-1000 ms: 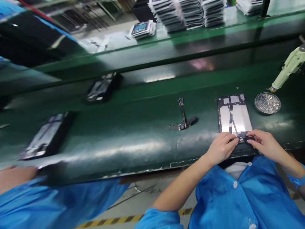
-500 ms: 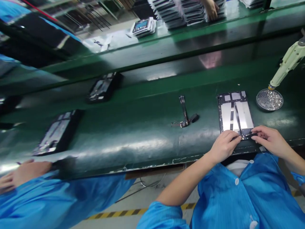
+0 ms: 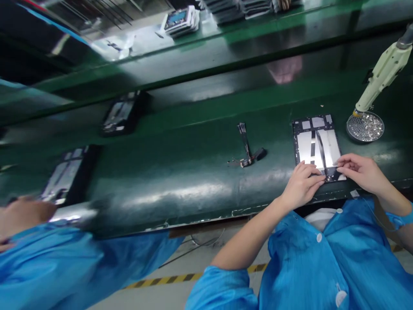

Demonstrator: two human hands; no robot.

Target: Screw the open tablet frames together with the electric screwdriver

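A tablet housing (image 3: 303, 146), dark-framed with silver plates and black flat cables, lies face up at the right of the green bench. My left hand (image 3: 301, 183) grips its lower edge, fingers bent over the frame and thumb near the cable's end. My right hand (image 3: 364, 172) is closed at the lower right corner, thumb and forefinger pinching a small black part (image 3: 337, 174); its exact kind is unclear. Left of the housing lies a small circuit board with cables (image 3: 247, 161) and a black block attached.
A pale green electric screwdriver (image 3: 380, 75) stands with its tip at a round dish of small screws (image 3: 364, 133). Stacked tablet housings (image 3: 67, 172) and another stack (image 3: 121, 112) lie left. A co-worker's blurred hand (image 3: 27, 213) reaches in at far left.
My right hand has shifted slightly left and up at the housing's corner, with the black part now tilted. My left hand keeps its place. The co-worker's hand has moved toward the near stack.
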